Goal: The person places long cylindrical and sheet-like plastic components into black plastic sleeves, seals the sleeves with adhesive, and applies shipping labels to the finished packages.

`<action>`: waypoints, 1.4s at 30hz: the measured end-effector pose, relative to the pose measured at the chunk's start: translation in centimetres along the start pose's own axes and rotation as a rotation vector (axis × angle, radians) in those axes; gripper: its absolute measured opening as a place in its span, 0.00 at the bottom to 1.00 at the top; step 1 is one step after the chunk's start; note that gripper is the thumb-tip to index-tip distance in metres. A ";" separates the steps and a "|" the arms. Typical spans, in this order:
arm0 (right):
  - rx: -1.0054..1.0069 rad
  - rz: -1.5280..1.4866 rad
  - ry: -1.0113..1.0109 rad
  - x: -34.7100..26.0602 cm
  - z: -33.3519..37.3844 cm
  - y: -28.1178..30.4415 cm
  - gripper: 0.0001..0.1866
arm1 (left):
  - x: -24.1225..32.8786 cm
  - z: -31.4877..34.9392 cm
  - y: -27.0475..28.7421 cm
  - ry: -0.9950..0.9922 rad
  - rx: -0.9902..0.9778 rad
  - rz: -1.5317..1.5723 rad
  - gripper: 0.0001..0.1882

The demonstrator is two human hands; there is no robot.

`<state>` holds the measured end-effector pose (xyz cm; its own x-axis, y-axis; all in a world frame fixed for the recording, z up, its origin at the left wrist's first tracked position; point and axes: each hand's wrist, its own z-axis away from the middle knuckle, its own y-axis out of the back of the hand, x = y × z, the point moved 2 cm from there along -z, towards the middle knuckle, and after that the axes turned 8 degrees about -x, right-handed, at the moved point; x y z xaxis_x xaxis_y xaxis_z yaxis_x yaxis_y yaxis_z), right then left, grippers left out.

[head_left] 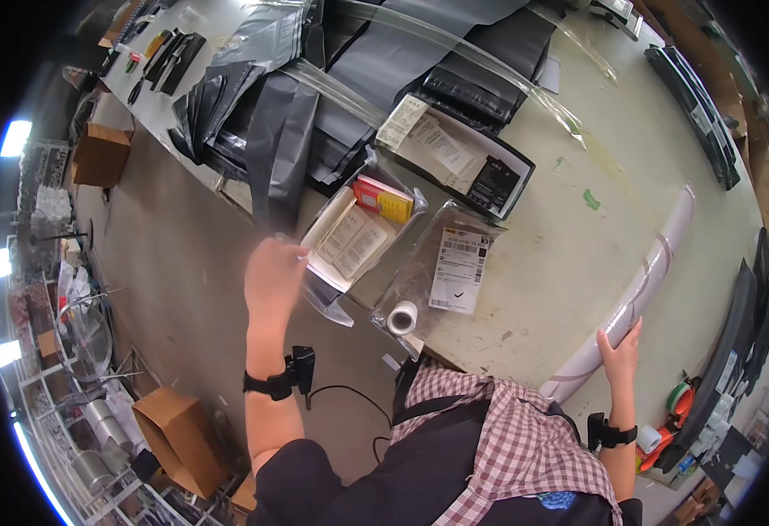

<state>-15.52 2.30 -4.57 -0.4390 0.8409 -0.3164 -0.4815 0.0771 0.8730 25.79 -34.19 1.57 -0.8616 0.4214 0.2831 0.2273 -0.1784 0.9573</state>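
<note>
My right hand (619, 352) grips the near part of a long, slim bundle (646, 280) in pale lilac wrapping, lying slantwise on the table's right side. Its thumb and fingers sit on either side of the wrapping. Smeared by motion, my left hand (274, 273) is over the table's left edge, beside a small open box (325, 273). Whether those fingers hold anything cannot be made out. Printed slips (356, 244) and a red and yellow packet (383, 199) lie in that box. Just beyond the left hand, a grey plastic mailing bag (281, 145) hangs over the edge.
A clear plastic bag (415, 280) holds a white label sheet (462, 270) and a small roll (402, 317). Behind it stands a black-edged open box (518, 167) with slips. Stacked grey bags (402, 53) cover the far table. Dark long parts (693, 114) line the right; cardboard boxes (185, 438) stand left.
</note>
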 end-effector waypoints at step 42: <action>-0.271 -0.430 0.166 4.7 17.7 -4.9 0.20 | 25.2 8.6 -1.9 -1.117 -0.529 0.045 0.03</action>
<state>-1.82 15.37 -3.76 -0.2624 0.6661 -0.6982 -0.8135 0.2365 0.5314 7.56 -15.61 7.40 0.0611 0.8871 0.4575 -0.1881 -0.4399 0.8781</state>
